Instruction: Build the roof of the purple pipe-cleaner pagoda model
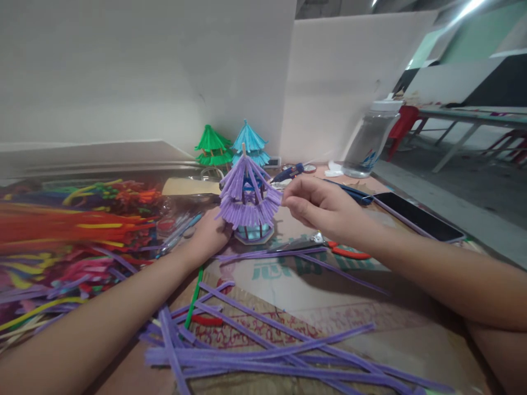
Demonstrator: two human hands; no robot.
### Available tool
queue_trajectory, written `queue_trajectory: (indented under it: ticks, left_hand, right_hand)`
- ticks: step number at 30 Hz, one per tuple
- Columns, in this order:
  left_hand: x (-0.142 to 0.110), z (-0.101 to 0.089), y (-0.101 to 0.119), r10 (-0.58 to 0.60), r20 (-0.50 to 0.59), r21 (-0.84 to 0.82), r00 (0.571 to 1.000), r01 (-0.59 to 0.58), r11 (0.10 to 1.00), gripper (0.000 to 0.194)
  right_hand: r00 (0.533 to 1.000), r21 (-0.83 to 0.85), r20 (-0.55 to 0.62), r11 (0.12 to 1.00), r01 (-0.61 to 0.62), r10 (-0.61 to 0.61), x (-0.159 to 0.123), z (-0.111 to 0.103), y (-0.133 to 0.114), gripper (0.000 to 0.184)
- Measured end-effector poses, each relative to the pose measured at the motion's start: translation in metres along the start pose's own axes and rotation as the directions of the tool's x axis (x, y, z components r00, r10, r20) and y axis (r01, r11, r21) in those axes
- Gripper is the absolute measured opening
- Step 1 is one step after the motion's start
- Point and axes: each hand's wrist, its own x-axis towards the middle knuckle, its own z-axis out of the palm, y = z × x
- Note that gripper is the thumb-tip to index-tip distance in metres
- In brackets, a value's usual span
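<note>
A small pagoda model (251, 211) with two tiers of purple pipe-cleaner roof strips stands upright on the table. My left hand (212, 233) grips it low on its left side, the fingertips hidden behind the roof and base. At the upper roof's right edge, my right hand (315, 203) is closed in a pinch. Whatever lies between its thumb and forefinger is too small to make out. Scissors with red handles (349, 252) lie just in front of the model, beside loose purple pipe cleaners (247, 254).
A green pagoda (213, 144) and a blue pagoda (247, 137) stand behind. Bundles of coloured pipe cleaners (74, 225) cover the left; purple strips (263, 359) lie in front. A glue gun (288, 173), phone (418, 215) and bottle (373, 140) are on the right.
</note>
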Motion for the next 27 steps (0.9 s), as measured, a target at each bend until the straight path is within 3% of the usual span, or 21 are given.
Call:
queue_trajectory:
  ticks: [3, 6, 8, 12, 17, 20, 23, 27]
  left_hand:
    - [0.001, -0.002, 0.002, 0.003, 0.016, 0.018, 1.0, -0.003, 1.0, 0.028]
    - [0.001, -0.003, 0.003, -0.018, 0.04, 0.045, 0.999, 0.016, 0.999, 0.028]
    - [0.001, -0.002, 0.002, -0.038, 0.042, 0.046, 0.998, 0.036, 0.998, 0.027]
    - [0.0, 0.002, -0.002, -0.027, 0.023, 0.057, 0.999, 0.025, 0.998, 0.028]
    - [0.001, 0.004, -0.005, -0.004, 0.022, 0.085, 1.0, 0.002, 0.996, 0.027]
    - [0.002, 0.005, -0.005, 0.007, 0.018, 0.095, 1.0, -0.009, 0.995, 0.026]
    - [0.002, 0.006, -0.006, 0.008, 0.02, 0.096, 1.0, -0.01, 0.995, 0.027]
    - [0.001, 0.005, -0.005, -0.01, 0.04, 0.09, 0.999, 0.006, 0.996, 0.027]
  right_hand:
    - [0.995, -0.402, 0.042, 0.91, 0.101, -0.092, 0.002, -0.008, -0.002, 0.007]
    - [0.988, -0.608, 0.154, 0.789, 0.09, 0.006, 0.001, -0.01, -0.005, 0.008]
    - [0.976, -0.639, 0.204, 0.766, 0.071, 0.08, -0.001, -0.011, -0.006, 0.008]
    - [0.944, -0.589, 0.318, 0.798, 0.129, 0.082, -0.003, -0.015, -0.007, 0.011]
    - [0.849, -0.424, 0.525, 0.885, 0.192, 0.067, -0.005, -0.02, -0.016, 0.013]
    - [0.796, -0.437, 0.591, 0.881, 0.18, 0.13, -0.007, -0.019, -0.028, 0.017]
    - [0.813, -0.581, 0.535, 0.799, 0.154, 0.232, -0.005, -0.017, -0.033, 0.02]
    - [0.897, -0.652, 0.398, 0.748, 0.129, 0.192, -0.003, -0.018, -0.022, 0.024]
